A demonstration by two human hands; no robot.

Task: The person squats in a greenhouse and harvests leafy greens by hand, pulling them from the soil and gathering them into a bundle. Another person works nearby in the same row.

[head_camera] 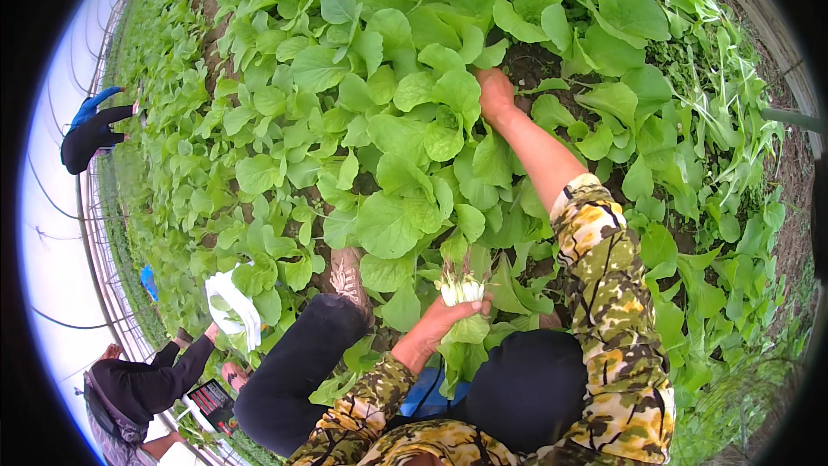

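My left hand (438,323) grips a bunch of leafy greens (463,291) in front of my knees. Its white stem bases and thin brown roots point away from me, and the leaves hang down below my fist. My right hand (495,94) reaches farther out, low among the broad leaves of the growing plants (401,123). Leaves cover its fingers, so whatever they touch is hidden. Bare dark soil (532,65) shows just to the right of that hand.
Pulled greens (711,103) lie in a heap along the right side. To the left, a co-worker (129,388) bends near a white bag (233,304) and a dark crate (212,404). Another person (94,129) stoops farther off beside the greenhouse wall (58,207). My shoe (348,278) stands between plants.
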